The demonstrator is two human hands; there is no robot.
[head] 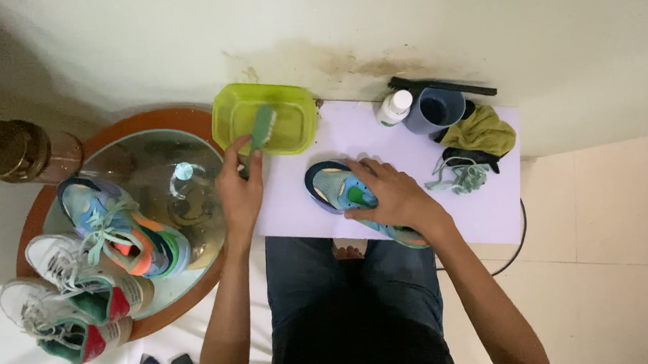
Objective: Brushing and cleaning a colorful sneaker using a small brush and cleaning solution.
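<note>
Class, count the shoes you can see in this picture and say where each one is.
4: a colourful sneaker and two white sneakers on the round table, one shoe under the right hand. None looks hidden.

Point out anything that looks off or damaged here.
A brown stain smears the wall above the green tub. Loose laces lie tangled beside the laceless shoe under the right hand.

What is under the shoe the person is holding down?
A white sheet of paper lies under the blue shoe. The right hand presses on top, covering the shoe's middle. What the paper lies on is hidden.
</note>
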